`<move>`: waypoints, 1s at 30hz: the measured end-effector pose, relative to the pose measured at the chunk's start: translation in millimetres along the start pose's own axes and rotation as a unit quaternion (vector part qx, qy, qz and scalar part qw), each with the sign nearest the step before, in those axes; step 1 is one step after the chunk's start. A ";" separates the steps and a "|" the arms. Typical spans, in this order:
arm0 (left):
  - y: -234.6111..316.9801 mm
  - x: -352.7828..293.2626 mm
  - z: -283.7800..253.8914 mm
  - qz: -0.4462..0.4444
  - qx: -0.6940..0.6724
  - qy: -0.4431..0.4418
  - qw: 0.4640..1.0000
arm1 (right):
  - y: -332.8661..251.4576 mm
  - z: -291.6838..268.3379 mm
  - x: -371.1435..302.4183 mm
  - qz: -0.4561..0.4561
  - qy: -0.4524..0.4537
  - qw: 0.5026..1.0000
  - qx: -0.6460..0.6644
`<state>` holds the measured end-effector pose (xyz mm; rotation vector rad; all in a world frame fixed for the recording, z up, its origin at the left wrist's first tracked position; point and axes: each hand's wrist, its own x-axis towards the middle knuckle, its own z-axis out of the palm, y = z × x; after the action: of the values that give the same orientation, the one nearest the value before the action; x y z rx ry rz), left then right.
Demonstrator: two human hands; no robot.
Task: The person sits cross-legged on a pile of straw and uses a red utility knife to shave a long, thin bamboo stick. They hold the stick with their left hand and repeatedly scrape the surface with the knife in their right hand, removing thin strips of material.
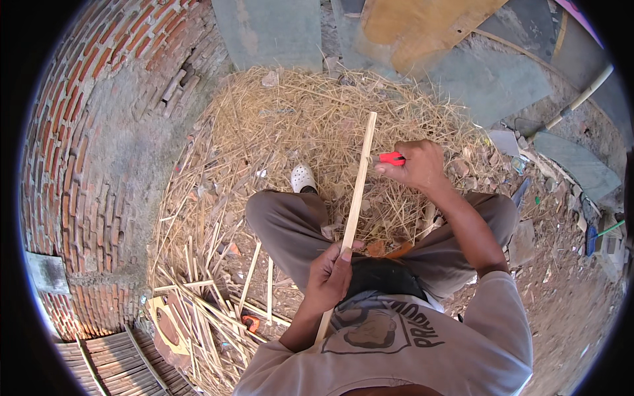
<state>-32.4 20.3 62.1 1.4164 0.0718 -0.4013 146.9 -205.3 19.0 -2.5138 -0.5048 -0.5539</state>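
Left hand (325, 280): fingers clamped on strip (358, 198). Right hand (422, 164): fingers clamped on red tool (391, 158), beside strip. Shaving, seemingly; next stroke wants strip steady.

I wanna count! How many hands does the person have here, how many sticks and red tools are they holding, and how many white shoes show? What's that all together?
Hands: 2, the left hand and the right hand
Held wooden stick: 1
Held red tool: 1
White shoe showing: 1
Total: 5
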 end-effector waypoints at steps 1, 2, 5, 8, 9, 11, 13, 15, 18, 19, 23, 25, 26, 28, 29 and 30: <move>-1.4 -0.2 0.2 0.000 -0.008 -0.004 1.000 | 6.5 -3.0 4.2 0.014 -0.006 1.000 -0.011; -3.1 -0.3 0.2 -0.001 -0.015 -0.007 1.000 | 7.9 -2.1 3.6 0.007 -0.002 1.000 -0.018; -5.5 -2.1 1.0 0.004 -0.014 -0.008 1.000 | 11.9 -0.7 4.9 0.009 0.011 0.999 -0.034; -5.9 -6.8 2.6 -0.011 0.002 -0.020 1.000 | 29.8 -5.6 20.5 0.107 0.031 0.993 -0.039; -6.0 -9.2 3.6 -0.019 0.008 -0.027 0.999 | 46.4 -6.1 29.4 0.167 0.040 0.985 -0.036; -7.4 -18.9 16.9 -0.029 0.007 -0.062 0.998 | 67.3 -12.3 36.7 0.249 0.038 0.967 -0.033; -4.9 -20.2 18.7 -0.046 -0.002 -0.062 0.997 | 75.9 -21.8 40.1 0.292 0.016 0.956 -0.030; -4.0 -12.3 6.3 -0.026 0.000 -0.008 1.000 | 47.0 -18.9 24.7 0.197 0.006 0.980 0.026; -7.3 -2.5 -9.7 0.026 -0.004 0.021 0.999 | 4.0 -6.1 -10.5 0.031 -0.032 0.997 0.063; -3.2 -0.9 -9.5 0.024 -0.002 0.023 0.999 | -7.0 -4.5 -17.4 -0.011 -0.046 0.997 0.066; -0.9 0.3 -5.6 -0.001 0.016 0.013 1.000 | -23.7 -0.1 -26.1 -0.081 -0.069 0.992 0.072; -0.6 1.9 -1.6 -0.004 0.025 0.017 1.000 | -22.5 1.8 -25.9 -0.075 -0.063 0.993 0.063; 1.2 3.4 1.3 0.000 0.035 0.023 0.999 | -20.8 2.8 -24.5 -0.075 -0.057 0.994 0.053; 2.3 5.3 2.7 0.006 0.045 0.024 0.999 | -18.9 2.6 -21.2 -0.073 -0.047 0.996 0.034; 1.8 5.9 1.6 0.008 0.046 0.019 0.999 | -18.7 1.3 -19.3 -0.070 -0.043 0.996 0.026; 1.8 6.2 1.0 0.010 0.047 0.013 0.999 | -18.3 0.8 -17.4 -0.067 -0.038 0.997 0.018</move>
<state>-26.3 18.1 62.1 1.5141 0.0607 -0.3731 124.1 -194.5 17.4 -2.4875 -0.7101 -0.4952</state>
